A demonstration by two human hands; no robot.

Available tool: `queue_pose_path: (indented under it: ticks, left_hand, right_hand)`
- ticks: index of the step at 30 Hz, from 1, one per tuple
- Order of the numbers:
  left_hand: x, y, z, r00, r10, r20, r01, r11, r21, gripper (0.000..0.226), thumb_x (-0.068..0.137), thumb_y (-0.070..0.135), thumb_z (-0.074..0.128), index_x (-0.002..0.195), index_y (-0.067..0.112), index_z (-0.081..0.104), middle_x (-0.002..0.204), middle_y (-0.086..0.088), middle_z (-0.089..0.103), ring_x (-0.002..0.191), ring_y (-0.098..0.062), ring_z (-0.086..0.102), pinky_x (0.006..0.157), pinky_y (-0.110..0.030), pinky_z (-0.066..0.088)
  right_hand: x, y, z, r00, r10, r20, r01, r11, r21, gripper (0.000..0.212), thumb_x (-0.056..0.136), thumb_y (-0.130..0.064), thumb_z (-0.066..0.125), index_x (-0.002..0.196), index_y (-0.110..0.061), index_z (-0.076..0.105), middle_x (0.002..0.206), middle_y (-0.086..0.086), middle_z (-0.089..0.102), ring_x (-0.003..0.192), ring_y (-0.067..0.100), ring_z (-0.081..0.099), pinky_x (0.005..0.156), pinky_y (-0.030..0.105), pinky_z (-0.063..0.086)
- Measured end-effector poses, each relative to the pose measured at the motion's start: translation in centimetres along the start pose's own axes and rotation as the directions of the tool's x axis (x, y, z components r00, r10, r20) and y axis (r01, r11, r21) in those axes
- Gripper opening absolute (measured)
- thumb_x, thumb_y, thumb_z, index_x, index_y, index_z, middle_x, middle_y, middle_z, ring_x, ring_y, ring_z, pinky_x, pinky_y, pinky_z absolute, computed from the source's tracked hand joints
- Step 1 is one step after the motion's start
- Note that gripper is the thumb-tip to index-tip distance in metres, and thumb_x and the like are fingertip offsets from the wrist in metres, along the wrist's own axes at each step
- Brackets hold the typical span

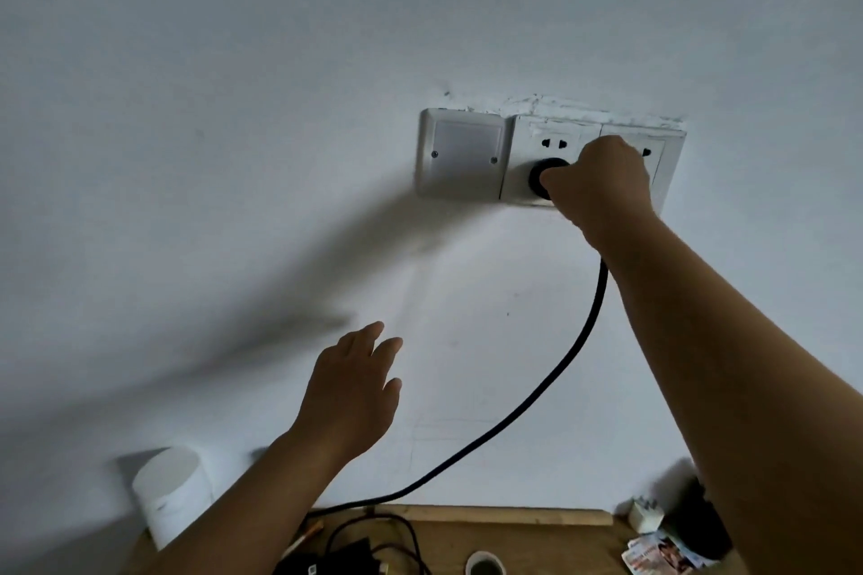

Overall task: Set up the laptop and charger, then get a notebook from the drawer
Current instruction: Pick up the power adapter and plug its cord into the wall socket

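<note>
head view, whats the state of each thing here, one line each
black plug: at the wall socket, pinched by right hand
right hand: grip closed on the plug
left hand: open, empty, near the wall
black cable: hanging slack down to the desk
blank cover plate: screwed shut

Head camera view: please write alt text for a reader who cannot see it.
The right hand holds a black plug at a white wall socket, its black cable hanging to the wooden desk. The left hand hovers open near the wall.

Black plug (541,177); black cable (555,369); white socket plate (523,187); brown desk (537,542).
</note>
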State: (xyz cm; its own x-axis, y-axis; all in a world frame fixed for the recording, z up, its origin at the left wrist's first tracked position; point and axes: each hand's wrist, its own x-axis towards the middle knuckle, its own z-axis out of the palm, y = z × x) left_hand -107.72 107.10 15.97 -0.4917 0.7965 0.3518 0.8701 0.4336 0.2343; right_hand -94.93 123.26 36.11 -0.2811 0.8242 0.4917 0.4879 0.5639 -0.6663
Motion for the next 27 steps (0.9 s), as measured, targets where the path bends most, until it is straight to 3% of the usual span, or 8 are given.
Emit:
queue_pose_path:
  ticks: [3, 10, 14, 16, 18, 20, 23, 27]
  left_hand:
    - [0.1, -0.2, 0.1, 1.000, -0.001, 0.002, 0.001, 1.000, -0.002, 0.049, 0.095, 0.033, 0.036, 0.141, 0.024, 0.024, 0.156, 0.000, 0.014, 0.141, -0.016, 0.014, 0.112, -0.033, 0.015]
    - [-0.1, 0.2, -0.4, 1.000, -0.003, -0.006, 0.002, 1.000, -0.012, 0.049, 0.093, 0.030, 0.040, 0.140, 0.020, 0.030, 0.154, -0.004, 0.019, 0.139, -0.021, 0.020, 0.110, -0.036, 0.019]
    - [-1.9, 0.9, -0.6, 1.000, 0.007, 0.002, -0.007, 1.000, -0.008, 0.048, 0.093, 0.032, 0.040, 0.139, 0.022, 0.030, 0.154, -0.003, 0.020, 0.139, -0.020, 0.020, 0.109, -0.035, 0.021]
    - [-3.0, 0.7, -0.6, 1.000, 0.006, 0.015, -0.006, 1.000, -0.010, 0.049, 0.093, 0.031, 0.042, 0.140, 0.021, 0.031, 0.154, -0.004, 0.020, 0.139, -0.020, 0.020, 0.109, -0.034, 0.021]
    - [-4.2, 0.3, -0.4, 0.999, -0.007, 0.032, 0.008, 1.000, -0.029, 0.049, 0.092, 0.029, 0.045, 0.139, 0.019, 0.034, 0.153, -0.005, 0.023, 0.138, -0.021, 0.022, 0.109, -0.035, 0.023]
    - [-5.2, -0.3, 0.1, 0.999, -0.015, 0.050, 0.017, 0.999, -0.034, 0.048, 0.091, 0.027, 0.047, 0.138, 0.018, 0.036, 0.152, -0.006, 0.025, 0.137, -0.023, 0.025, 0.108, -0.037, 0.026]
    - [-7.0, -2.0, 1.6, 0.992, -0.057, 0.110, 0.060, 0.998, -0.021, 0.047, 0.090, 0.025, 0.048, 0.136, 0.018, 0.040, 0.150, -0.006, 0.029, 0.134, -0.025, 0.029, 0.104, -0.037, 0.030]
    - [-9.4, -5.3, 4.6, 0.972, -0.139, 0.191, 0.145, 0.989, -0.016, 0.043, 0.089, 0.022, 0.050, 0.131, 0.016, 0.046, 0.143, -0.007, 0.040, 0.129, -0.026, 0.036, 0.099, -0.039, 0.037]
  right_hand:
    - [-0.6, 0.5, 1.0, 1.000, 0.005, -0.020, -0.004, 0.999, 0.047, 0.023, 0.075, -0.004, 0.047, 0.054, -0.008, 0.041, 0.064, 0.019, 0.066, 0.056, 0.032, 0.065, 0.059, 0.038, 0.057]
    - [-0.8, 0.9, 2.1, 0.996, -0.033, -0.077, 0.039, 0.996, 0.078, 0.027, 0.081, -0.008, 0.048, 0.056, -0.008, 0.041, 0.076, 0.025, 0.067, 0.070, 0.038, 0.067, 0.068, 0.044, 0.058]
    - [-1.9, 1.9, 1.0, 1.000, -0.025, -0.002, 0.025, 0.997, 0.074, 0.024, 0.082, -0.024, 0.057, 0.071, -0.003, 0.055, 0.079, 0.021, 0.067, 0.073, 0.033, 0.066, 0.063, 0.035, 0.053]
    - [-3.4, 2.7, 1.0, 0.999, -0.043, -0.018, 0.044, 0.998, 0.037, 0.024, 0.078, -0.029, 0.060, 0.069, -0.007, 0.052, 0.075, 0.012, 0.061, 0.074, 0.030, 0.059, 0.056, 0.026, 0.041]
    - [-5.6, 3.8, 1.5, 0.996, -0.048, -0.071, 0.050, 0.999, 0.021, 0.031, 0.077, -0.034, 0.063, 0.092, -0.008, 0.055, 0.094, 0.010, 0.060, 0.092, 0.030, 0.055, 0.068, 0.026, 0.036]
    - [-8.1, 5.1, 2.0, 0.989, -0.076, -0.130, 0.078, 0.997, 0.011, 0.056, 0.076, -0.036, 0.065, 0.119, -0.007, 0.045, 0.121, 0.012, 0.052, 0.113, 0.030, 0.047, 0.081, 0.032, 0.035]
    - [-12.1, 7.6, 3.7, 0.982, -0.118, -0.149, 0.129, 0.989, 0.067, 0.067, 0.074, -0.033, 0.068, 0.129, -0.009, 0.038, 0.134, 0.012, 0.041, 0.123, 0.029, 0.037, 0.087, 0.030, 0.031]
    - [-17.7, 11.2, 7.1, 0.996, -0.090, 0.002, 0.089, 0.987, 0.132, 0.066, 0.076, -0.028, 0.069, 0.131, -0.009, 0.036, 0.136, 0.013, 0.038, 0.126, 0.028, 0.034, 0.092, 0.029, 0.029]
